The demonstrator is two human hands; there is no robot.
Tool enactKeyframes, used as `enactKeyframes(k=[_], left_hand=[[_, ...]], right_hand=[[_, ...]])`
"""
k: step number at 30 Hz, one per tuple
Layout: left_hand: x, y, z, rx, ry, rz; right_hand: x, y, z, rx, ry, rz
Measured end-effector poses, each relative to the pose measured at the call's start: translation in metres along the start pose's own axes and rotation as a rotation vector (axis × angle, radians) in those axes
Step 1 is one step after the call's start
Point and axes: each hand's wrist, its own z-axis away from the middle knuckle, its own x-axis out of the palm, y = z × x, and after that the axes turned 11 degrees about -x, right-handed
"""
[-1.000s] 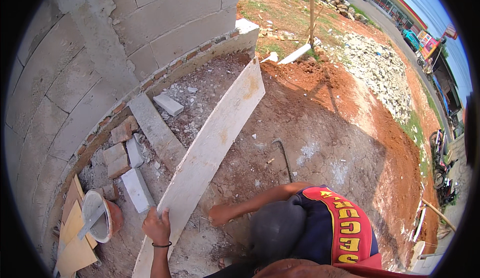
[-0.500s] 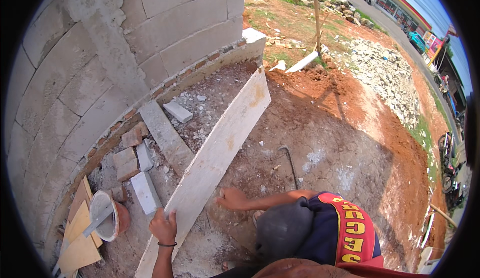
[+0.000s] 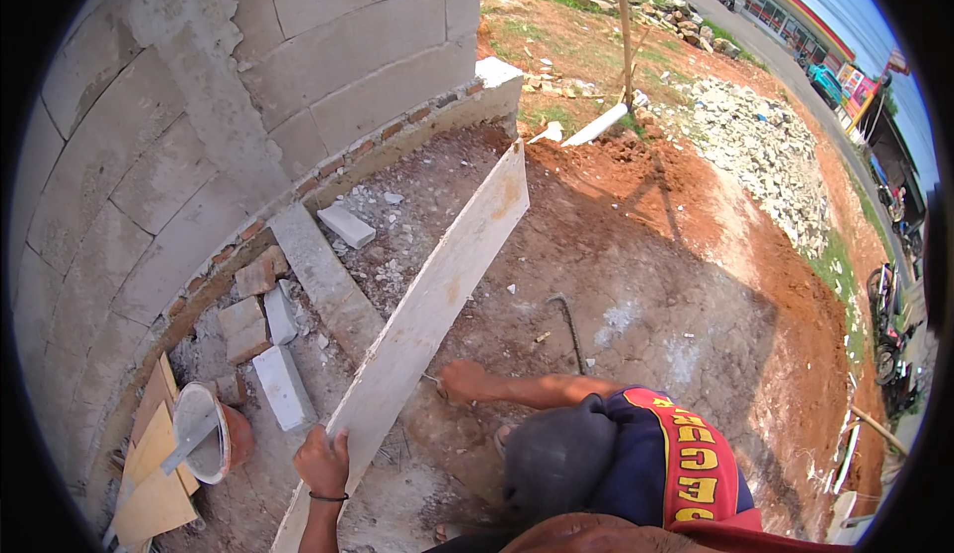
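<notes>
My left hand [image 3: 323,464] is closed on the near part of a long pale wooden board [image 3: 429,324], with the thumb on its upper face. A black band circles that wrist. The board slants from the lower left toward the wall corner. My right hand is not in view. Close on the right, a crouching co-worker in a dark cap [image 3: 561,454] and navy-and-red shirt stretches out an arm. The co-worker's closed hand [image 3: 464,382] is just right of the board, with a thin light piece, too small to name, at the fingers.
A curved-looking block wall [image 3: 328,56] stands on the left. Along it lie another plank [image 3: 323,265], pale blocks [image 3: 285,386], bricks [image 3: 243,329], a mortar bucket [image 3: 231,444] with a flat tool, and thin wood sheets [image 3: 154,493]. A bent metal bar [image 3: 571,334] lies on the ground.
The co-worker's hand has shifted slightly, and a thin piece now shows at its fingers. The board's face appears narrower, as if tilted a little. My left hand keeps its hold.
</notes>
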Motion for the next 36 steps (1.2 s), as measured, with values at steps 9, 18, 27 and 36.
enactKeyframes(k=[9,18,27,36], left_hand=[[0.002,0.001,0.005,0.006,0.02,-0.033],[-0.009,-0.009,0.009,-0.074,0.083,-0.048],[-0.01,0.006,0.004,0.005,-0.097,0.033],[-0.015,0.008,0.009,0.015,-0.109,0.05]], right_hand=[[-0.009,-0.014,0.014,-0.104,-0.09,0.114],[-0.014,-0.073,-0.015,0.188,-0.135,-0.182],[-0.012,-0.018,0.007,0.154,-0.073,0.07],[-0.007,-0.003,0.006,0.002,0.048,0.096]])
